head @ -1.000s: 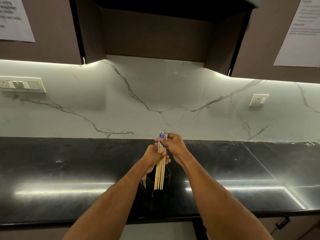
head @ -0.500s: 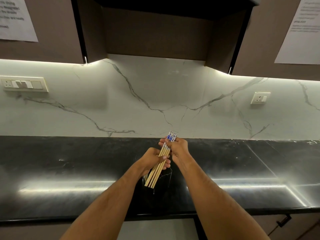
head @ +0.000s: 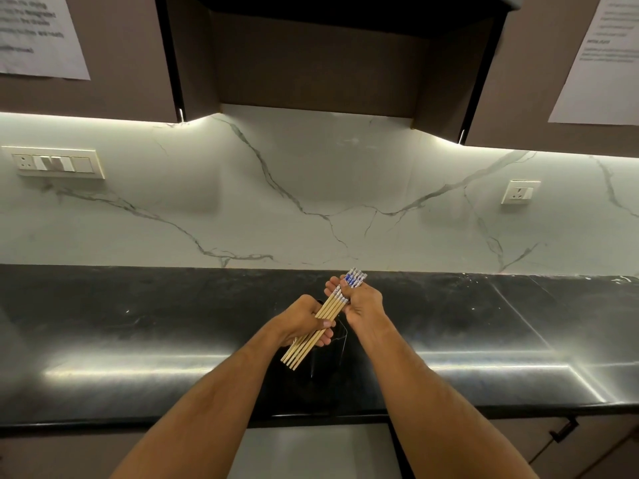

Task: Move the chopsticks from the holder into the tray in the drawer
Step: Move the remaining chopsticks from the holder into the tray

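Several wooden chopsticks [head: 331,307] with blue-and-white patterned tops form a bundle that slants from lower left to upper right above the counter. My left hand [head: 300,319] grips the bundle near its lower half. My right hand [head: 363,300] holds the patterned upper ends. Just below the hands stands the dark holder [head: 328,361], hard to make out against the black counter. The bundle's tips hang at the holder's left side, outside it. The drawer and its tray are not in view.
The black glossy countertop [head: 138,340] runs left to right, backed by a white marble wall. A switch panel [head: 57,163] sits at left and a socket [head: 521,191] at right. Brown cabinets hang overhead. A cabinet handle [head: 562,431] shows below the counter at right.
The chopstick bundle has come up out of the holder and tilted from upright to a slant, tops to the right. Both hands kept their hold.
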The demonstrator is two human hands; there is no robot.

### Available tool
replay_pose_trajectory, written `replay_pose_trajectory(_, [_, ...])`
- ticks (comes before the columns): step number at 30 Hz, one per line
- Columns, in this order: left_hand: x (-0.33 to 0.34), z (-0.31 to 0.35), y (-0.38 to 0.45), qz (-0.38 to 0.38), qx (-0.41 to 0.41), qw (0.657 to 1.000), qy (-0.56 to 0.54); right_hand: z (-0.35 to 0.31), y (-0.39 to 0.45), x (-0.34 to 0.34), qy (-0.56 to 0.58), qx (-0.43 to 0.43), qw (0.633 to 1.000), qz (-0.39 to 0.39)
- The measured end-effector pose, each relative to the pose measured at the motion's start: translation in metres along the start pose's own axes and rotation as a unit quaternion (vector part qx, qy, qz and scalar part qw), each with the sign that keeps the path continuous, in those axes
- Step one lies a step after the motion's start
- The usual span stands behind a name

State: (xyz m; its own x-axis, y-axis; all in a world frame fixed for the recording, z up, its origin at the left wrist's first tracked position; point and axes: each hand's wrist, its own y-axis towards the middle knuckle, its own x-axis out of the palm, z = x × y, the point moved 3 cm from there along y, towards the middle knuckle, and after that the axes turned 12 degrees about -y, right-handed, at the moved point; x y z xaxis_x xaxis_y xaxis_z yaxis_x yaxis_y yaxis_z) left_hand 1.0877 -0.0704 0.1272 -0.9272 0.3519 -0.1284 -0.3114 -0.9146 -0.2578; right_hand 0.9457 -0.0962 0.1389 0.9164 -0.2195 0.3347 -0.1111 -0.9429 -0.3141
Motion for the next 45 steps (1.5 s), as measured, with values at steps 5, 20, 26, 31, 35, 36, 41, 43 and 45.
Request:
replay_pose_trajectory(5, [0.000, -0.005, -0.010, 0.045, 0.022, 0.996, 0.080, 0.003, -0.013, -0.008, -0.080, -0.033, 0.996, 0.013])
replay_pose_trajectory(20, [0.031, -0.032, -0.049, 0.071, 0.065, 0.869, 0.486, 0.039, -0.090, -0.012, -0.848, -0.311, 0.411, -0.124])
replay_pose_trajectory(26, [0.056, -0.053, -0.064, 0.069, 0.067, 0.861, 0.500, 0.057, -0.099, -0.034, -0.851, -0.315, 0.404, -0.115])
replay_pose_trajectory(31, [0.082, -0.076, -0.081, 0.062, 0.047, 0.857, 0.509, 0.076, -0.114, -0.058, -0.857, -0.302, 0.397, -0.127])
replay_pose_trajectory(35, [0.093, -0.102, -0.105, 0.061, 0.037, 0.848, 0.524, 0.103, -0.131, -0.074, -0.863, -0.266, 0.405, -0.143])
replay_pose_trajectory(36, [0.093, -0.109, -0.111, 0.063, 0.033, 0.846, 0.528, 0.110, -0.135, -0.079, -0.865, -0.254, 0.408, -0.145])
replay_pose_trajectory(41, [0.102, -0.147, -0.127, 0.045, -0.008, 0.851, 0.524, 0.148, -0.146, -0.099, -0.871, -0.206, 0.415, -0.161])
replay_pose_trajectory(43, [0.109, -0.170, -0.132, 0.032, -0.023, 0.857, 0.514, 0.168, -0.151, -0.107, -0.875, -0.193, 0.412, -0.167])
replay_pose_trajectory(45, [0.115, -0.196, -0.137, 0.025, -0.028, 0.865, 0.501, 0.190, -0.155, -0.116, -0.875, -0.177, 0.417, -0.172])
